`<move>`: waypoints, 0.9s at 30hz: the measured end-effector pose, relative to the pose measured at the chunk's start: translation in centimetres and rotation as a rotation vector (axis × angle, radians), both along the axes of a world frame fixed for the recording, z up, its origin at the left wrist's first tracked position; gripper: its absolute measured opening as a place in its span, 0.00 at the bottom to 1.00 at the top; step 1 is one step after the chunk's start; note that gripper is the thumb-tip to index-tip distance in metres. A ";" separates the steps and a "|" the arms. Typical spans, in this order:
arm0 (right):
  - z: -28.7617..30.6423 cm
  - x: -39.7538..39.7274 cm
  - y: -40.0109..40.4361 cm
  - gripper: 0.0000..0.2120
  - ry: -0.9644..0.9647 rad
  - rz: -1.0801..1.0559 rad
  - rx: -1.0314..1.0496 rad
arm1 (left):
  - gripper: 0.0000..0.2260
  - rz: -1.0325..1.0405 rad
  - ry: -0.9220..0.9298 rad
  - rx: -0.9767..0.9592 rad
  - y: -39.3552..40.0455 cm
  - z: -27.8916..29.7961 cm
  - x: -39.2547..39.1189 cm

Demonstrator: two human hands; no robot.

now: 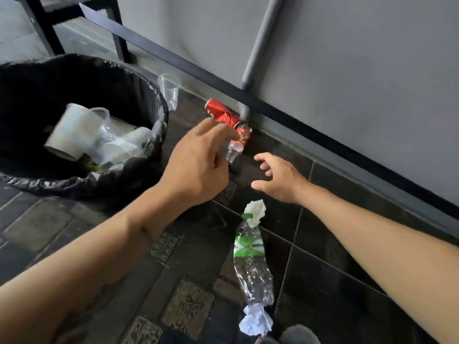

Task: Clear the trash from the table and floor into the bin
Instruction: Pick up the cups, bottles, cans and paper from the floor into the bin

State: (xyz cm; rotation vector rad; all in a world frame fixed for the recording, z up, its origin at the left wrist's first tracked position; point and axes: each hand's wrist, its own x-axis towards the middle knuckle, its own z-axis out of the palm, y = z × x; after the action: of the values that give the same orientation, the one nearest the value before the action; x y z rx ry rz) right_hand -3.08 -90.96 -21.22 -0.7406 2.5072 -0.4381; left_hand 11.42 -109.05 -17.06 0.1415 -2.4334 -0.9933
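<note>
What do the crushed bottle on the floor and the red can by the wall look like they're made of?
Crushed bottle: thin clear plastic, likely; it is see-through, creased and glinting, with a green and white label band.
Red can: probably thin metal; a glossy printed cylinder with a pale rim at its end.

Two bare arms, no sleeves. Left hand (pixel 196 165) bare, right hand (pixel 278 180) bare. No rings, no watch, no gloves.

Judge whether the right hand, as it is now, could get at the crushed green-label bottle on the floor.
Probably yes. The right hand is open and holds nothing, and the crushed bottle lies on bare floor just below its forearm. Only a crumpled tissue at the bottle's neck is close by.
</note>
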 end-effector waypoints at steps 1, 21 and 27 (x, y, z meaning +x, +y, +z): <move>-1.0 -0.1 1.1 0.33 -0.030 -0.031 0.053 | 0.22 -0.055 -0.082 -0.009 1.4 -1.0 -0.8; -9.5 4.2 5.7 0.27 -0.777 -0.246 0.236 | 0.33 -0.010 -0.967 0.279 11.7 -16.9 3.5; -9.5 2.4 5.5 0.26 -0.148 0.111 0.279 | 0.48 0.095 -1.017 0.130 13.2 -16.8 4.2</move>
State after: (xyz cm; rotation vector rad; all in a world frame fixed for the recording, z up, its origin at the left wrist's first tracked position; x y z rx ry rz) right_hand -0.68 -85.51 -30.75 -0.7047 2.3117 -0.0960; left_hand 15.59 -95.86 -33.91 1.0121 -3.1757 -1.2205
